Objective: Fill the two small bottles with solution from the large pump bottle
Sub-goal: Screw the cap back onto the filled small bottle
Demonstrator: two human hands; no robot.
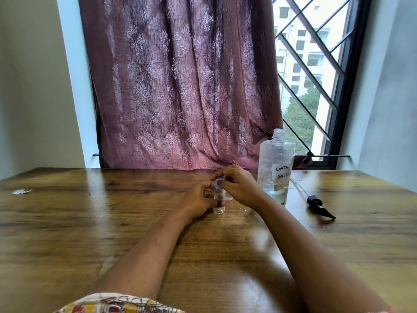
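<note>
Fingers [223, 173] of the right hand [239, 186] pinch the blue cap [219, 180]. The left hand [198, 199] grips the small bottle [219, 201] mid-table, left of the large bottle [274, 172]. Best to hold it upright and twist gently.

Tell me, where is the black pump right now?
In the head view, the pump lies flat on the table at the right side, just right of the open large bottle, its tube pointing back toward that bottle.

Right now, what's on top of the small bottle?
A pale blue cap, pinched by the fingers of the right hand; the left hand grips the small bottle below. The fingers cover the neck, so whether the cap is seated cannot be seen.
</note>
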